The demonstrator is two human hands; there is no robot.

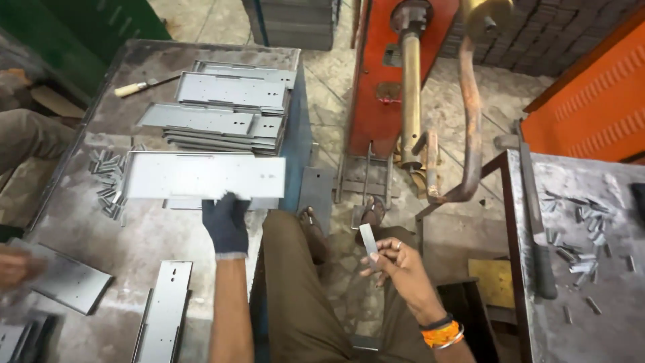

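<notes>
Left hand (226,225), in a dark glove, arm outstretched, fingers closed on the near edge of one flat grey metal panel (205,176) at the bench's (144,235) right edge; right hand (396,259), bare, pinches one small metal strip (368,238) upright over the lap. One stack of like panels (225,111) toward the bench's far right corner, loose small clips (107,181) near its left edge, count unclear. Worn steel bench, stone floor (329,81), orange machine (383,74) ahead.
</notes>
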